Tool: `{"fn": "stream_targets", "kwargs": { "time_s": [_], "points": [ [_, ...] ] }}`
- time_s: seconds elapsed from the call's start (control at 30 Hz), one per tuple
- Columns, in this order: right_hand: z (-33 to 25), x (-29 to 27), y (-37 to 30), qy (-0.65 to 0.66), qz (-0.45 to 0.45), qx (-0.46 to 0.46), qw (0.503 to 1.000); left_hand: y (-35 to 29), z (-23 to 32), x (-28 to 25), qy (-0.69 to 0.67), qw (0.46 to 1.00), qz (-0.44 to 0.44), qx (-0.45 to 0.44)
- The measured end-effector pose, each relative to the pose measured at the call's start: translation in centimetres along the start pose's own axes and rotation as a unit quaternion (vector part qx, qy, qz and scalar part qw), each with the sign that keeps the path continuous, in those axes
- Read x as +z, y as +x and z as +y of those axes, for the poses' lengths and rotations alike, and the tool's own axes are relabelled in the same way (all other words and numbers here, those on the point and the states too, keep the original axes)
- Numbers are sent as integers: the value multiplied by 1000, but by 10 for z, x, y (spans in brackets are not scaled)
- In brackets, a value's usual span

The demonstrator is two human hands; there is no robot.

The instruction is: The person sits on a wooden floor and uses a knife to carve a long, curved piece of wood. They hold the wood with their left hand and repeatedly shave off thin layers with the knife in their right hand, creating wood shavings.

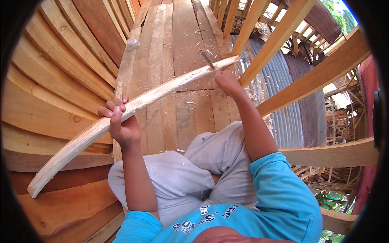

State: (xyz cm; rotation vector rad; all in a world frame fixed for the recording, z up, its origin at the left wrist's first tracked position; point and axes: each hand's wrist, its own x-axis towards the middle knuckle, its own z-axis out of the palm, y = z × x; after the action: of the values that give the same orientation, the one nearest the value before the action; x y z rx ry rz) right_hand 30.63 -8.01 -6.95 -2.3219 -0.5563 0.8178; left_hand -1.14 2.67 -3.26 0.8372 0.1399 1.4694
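Observation:
A long pale wooden pole [162,90], its bark stripped off, lies slantwise before me from the lower left up to the far right. Around its left-middle part my left hand [125,124] is closed, thumb on the near side and fingers behind. Close to the pole's far right end, my right hand [227,82] is closed on a knife [207,59]. The dark narrow blade crosses the pole and points away to the upper left; the fist hides its handle. Thin wood shavings [199,31] are scattered over the floor beyond the blade.
I sit with bent legs on a plank floor [158,60]. Tall boards [60,109] stand along the left, near the pole's lower end. Wooden posts [279,38] rise on the right, with corrugated metal sheets [283,101] beyond them. A small clear plastic item [132,44] lies by the left boards.

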Motion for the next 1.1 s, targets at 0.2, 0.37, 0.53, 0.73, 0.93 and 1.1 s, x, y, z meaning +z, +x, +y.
{"fn": "stream_targets", "kwargs": {
  "time_s": [0.2,0.37,0.53,0.73,0.93,1.1],
  "points": [
    [3,14,9,22,50,-13,998,1,2,-2,-5,1000,-26,-11],
    [13,-2,32,100,11,45,994,2,2,2,-6,1000,-24,-18],
    [10,-8,39,134,-43,89,986,3,5,2,5,999,-27,-22],
    [15,-4,47,130,-13,77,989,5,4,-1,2,999,-41,-23],
    [10,-8,46,138,-40,104,984,5,4,-2,5,999,-39,-26],
    [11,-4,44,181,-60,138,972,3,4,-2,15,999,-37,-29]
  ]
}}
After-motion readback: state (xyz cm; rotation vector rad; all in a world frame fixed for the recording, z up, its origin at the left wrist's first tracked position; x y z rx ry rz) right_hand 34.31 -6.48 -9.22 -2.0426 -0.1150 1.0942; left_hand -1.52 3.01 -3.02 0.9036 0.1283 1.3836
